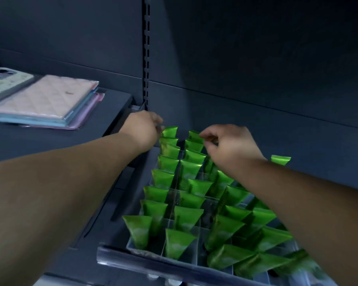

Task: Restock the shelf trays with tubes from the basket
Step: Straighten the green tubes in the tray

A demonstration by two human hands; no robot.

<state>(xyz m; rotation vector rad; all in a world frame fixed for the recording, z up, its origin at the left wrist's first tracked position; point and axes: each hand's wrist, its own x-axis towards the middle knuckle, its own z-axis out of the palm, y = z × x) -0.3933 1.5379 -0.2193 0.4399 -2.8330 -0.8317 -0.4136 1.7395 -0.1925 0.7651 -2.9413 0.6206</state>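
Several green tubes [167, 164] stand crimped end up in rows inside a clear divided shelf tray [132, 244] on a dark shelf. My left hand [143, 126] reaches to the back of the left row and pinches the top of the rearmost tube [170, 132]. My right hand [227, 143] is at the back of the second row, its fingers pinching the top edge of a tube [194, 134] there. My right forearm hides part of the rows on the right. The basket is out of view.
A stack of pink, blue and purple flat cases [48, 102] lies on the shelf to the left, with phone cases [4, 77] behind it. A slotted upright post [146, 54] divides the two bays. One green tube [280, 159] sticks up at the far right.
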